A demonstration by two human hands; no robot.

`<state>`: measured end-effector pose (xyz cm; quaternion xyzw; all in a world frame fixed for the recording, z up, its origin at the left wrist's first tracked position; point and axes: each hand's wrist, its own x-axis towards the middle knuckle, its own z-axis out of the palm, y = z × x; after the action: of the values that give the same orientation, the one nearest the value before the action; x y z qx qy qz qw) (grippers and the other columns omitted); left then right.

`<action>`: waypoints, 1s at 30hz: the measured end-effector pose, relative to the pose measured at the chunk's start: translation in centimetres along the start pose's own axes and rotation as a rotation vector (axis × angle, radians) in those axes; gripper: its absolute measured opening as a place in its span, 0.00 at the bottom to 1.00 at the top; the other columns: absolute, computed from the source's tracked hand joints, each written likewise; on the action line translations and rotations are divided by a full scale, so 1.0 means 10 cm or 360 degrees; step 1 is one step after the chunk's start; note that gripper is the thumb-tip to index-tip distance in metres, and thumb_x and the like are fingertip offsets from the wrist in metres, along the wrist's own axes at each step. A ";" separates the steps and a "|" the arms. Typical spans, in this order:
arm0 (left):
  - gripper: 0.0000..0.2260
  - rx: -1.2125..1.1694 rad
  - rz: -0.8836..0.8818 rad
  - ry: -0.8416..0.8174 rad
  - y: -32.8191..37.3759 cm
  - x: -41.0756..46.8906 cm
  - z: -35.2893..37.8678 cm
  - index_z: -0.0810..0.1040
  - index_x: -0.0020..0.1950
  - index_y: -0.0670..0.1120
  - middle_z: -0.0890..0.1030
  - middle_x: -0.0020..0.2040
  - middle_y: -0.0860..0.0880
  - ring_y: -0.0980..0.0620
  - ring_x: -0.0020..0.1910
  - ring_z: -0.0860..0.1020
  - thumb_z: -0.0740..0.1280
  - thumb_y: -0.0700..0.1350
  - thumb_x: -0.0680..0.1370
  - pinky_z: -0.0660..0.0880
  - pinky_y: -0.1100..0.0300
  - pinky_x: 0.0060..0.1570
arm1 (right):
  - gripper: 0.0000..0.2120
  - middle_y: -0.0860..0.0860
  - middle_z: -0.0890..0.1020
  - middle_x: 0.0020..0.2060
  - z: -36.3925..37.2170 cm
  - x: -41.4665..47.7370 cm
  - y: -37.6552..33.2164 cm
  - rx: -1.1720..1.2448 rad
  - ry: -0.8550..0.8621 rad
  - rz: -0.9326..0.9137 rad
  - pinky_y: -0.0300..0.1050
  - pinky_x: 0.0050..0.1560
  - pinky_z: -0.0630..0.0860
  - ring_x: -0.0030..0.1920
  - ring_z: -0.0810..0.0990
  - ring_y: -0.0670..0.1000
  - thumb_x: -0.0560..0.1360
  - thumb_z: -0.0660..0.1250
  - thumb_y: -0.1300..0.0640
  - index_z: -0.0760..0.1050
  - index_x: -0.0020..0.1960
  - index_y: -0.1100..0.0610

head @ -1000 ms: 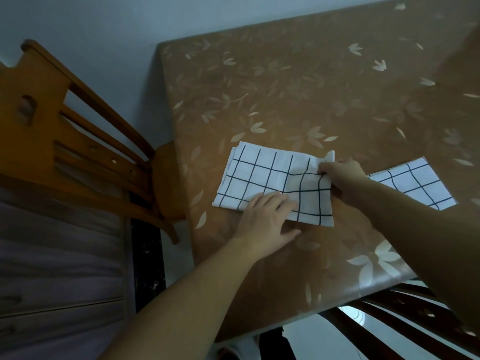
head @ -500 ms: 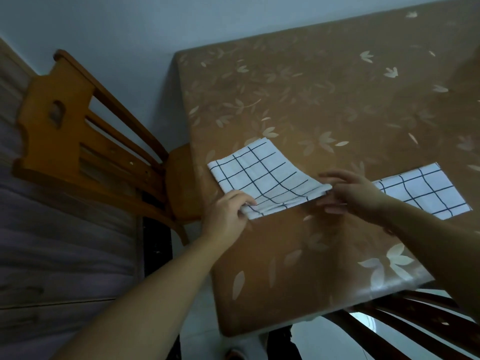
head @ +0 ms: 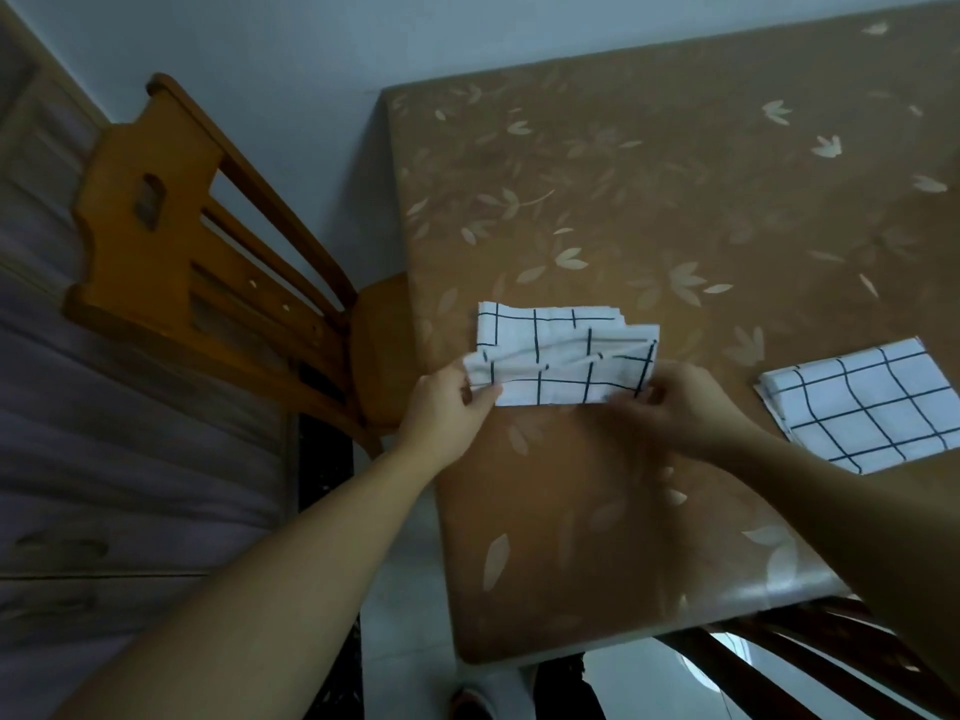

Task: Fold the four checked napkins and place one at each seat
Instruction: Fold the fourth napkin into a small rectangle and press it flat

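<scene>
A white napkin with black checks (head: 561, 356) lies half folded near the left edge of the brown leaf-patterned table (head: 649, 210). My left hand (head: 447, 413) pinches its near left corner. My right hand (head: 685, 402) pinches its near right corner, and the near edge is raised and creased. A second checked napkin (head: 862, 402) lies folded flat on the table to the right, apart from both hands.
A light wooden chair (head: 171, 236) stands at the table's left side, its seat tucked under the edge. A dark chair back (head: 769, 662) shows at the near right corner. A wall runs behind and panelled wood fills the left.
The napkin has been folded over toward the far side into a narrower band. Both hands shifted to its near corners. The camera view moved left and down.
</scene>
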<state>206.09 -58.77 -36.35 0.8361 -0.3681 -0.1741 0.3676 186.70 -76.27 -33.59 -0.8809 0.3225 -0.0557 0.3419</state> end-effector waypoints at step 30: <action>0.18 0.0260 -0.0008 0.0079 0.21 0.58 0.16 0.70 0.68 0.53 0.76 0.46 0.54 0.52 0.47 0.77 0.67 0.45 0.79 0.77 0.61 0.39 | 0.09 0.49 0.80 0.36 0.07 0.57 0.12 0.0209 0.0268 0.0627 0.44 0.36 0.75 0.39 0.79 0.51 0.74 0.68 0.51 0.77 0.43 0.56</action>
<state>207.97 -64.84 -35.97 0.8682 -0.3697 -0.1237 0.3069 190.72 -80.03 -35.59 -0.7690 0.5114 -0.0821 0.3746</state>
